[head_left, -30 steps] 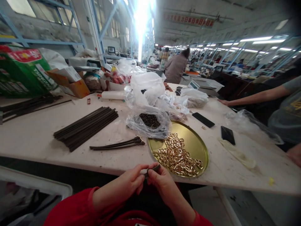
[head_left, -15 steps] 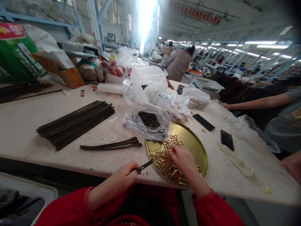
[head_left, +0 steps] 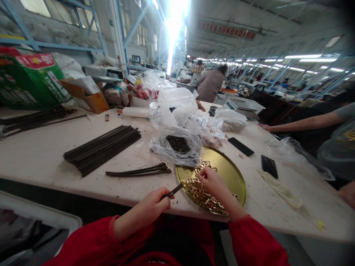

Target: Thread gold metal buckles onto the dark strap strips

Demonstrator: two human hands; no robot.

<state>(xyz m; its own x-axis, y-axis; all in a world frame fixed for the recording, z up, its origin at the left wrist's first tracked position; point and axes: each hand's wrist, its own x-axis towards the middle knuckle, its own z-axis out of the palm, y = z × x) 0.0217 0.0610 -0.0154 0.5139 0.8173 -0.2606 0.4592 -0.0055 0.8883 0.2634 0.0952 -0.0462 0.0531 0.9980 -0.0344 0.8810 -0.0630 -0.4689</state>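
Observation:
My left hand (head_left: 153,207) is closed on the end of a thin dark strap (head_left: 172,192) near the table's front edge. My right hand (head_left: 215,183) lies on the pile of small gold buckles (head_left: 203,194) in the round gold tray (head_left: 227,170), fingers curled among them; whether it holds one is hidden. A few finished straps with buckles (head_left: 138,170) lie left of the tray. A bundle of dark straps (head_left: 104,147) sits further left.
A clear bag of dark small parts (head_left: 177,145) lies behind the tray, with more plastic bags (head_left: 177,101) beyond. Two black phones (head_left: 240,146) (head_left: 268,166) lie to the right. Another person's arm (head_left: 302,122) reaches onto the table at right. Boxes (head_left: 30,79) stand at back left.
A second ago both hands held the strap together near my lap. My right hand has since let go and moved onto the buckles in the tray; my left keeps the strap.

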